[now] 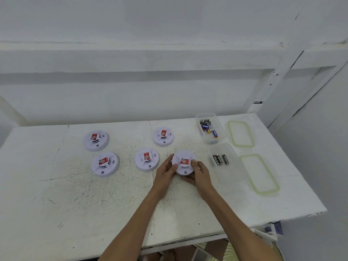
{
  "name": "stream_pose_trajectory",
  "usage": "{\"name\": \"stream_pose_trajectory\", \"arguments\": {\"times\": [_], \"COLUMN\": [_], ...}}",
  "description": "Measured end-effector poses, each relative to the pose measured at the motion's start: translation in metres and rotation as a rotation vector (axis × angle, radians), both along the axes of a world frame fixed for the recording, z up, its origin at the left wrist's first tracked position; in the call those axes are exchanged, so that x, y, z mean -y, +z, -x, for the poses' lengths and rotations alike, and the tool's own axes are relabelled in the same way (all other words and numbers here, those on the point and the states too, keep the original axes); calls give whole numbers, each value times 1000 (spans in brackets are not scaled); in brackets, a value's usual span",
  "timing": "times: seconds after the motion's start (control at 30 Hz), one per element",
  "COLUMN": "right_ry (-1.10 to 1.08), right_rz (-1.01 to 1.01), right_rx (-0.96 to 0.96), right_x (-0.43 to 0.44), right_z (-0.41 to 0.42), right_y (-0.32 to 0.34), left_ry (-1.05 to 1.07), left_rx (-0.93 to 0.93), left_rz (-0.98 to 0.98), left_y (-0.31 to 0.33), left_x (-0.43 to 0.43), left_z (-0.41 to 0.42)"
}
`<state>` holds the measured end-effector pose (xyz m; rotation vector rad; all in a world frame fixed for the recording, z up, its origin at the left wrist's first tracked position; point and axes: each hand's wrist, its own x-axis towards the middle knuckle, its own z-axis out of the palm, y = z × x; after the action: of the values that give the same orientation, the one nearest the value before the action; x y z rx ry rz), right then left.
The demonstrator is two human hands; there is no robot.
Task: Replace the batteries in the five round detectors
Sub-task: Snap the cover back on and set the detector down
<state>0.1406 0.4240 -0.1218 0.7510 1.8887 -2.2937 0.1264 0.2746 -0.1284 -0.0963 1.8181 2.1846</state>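
White and scuffed, the counter (56,185) is set against a white-painted wall.

The detector (183,162) is clasped from both sides, right of the counter's centre. The left grip (165,172) is curled round its left rim with the thumb on the top edge. The right grip (201,174) is wrapped round its right and near rim, with fingertips tucked beneath. Whether it is lifted or resting on the counter cannot be told. Its red-labelled face is turned up and its housing is closed.

Just to its left the middle detector (146,159) is laid face up, and the far detector (163,136) behind that. Well apart on the left are the left-near detector (105,164) and the left-far detector (96,140). All four are closed.

Just to the right, three black batteries (220,159) are held in the near box (233,166). Behind it, mixed cells are piled in the far box (222,136). Two lids (241,133) are laid further right.

The step in hand is judged to be the opening of this detector. How many units are already finished cannot be told, since none is open.

Next, the housing is probably to be twisted against its base or turned over, so that the battery bay is exposed. A firm two-sided hold is called for.
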Motion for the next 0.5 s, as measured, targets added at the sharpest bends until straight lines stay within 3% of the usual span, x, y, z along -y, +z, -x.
{"name": "stream_pose_trajectory", "arguments": {"times": [0.5], "right_ry": [-18], "right_rz": [7], "right_rx": [-12], "right_x": [1], "right_z": [-1], "right_y": [2], "left_ry": [-19], "left_rx": [-18], "left_rz": [28], "left_y": [-3], "left_x": [1], "left_z": [-1]}}
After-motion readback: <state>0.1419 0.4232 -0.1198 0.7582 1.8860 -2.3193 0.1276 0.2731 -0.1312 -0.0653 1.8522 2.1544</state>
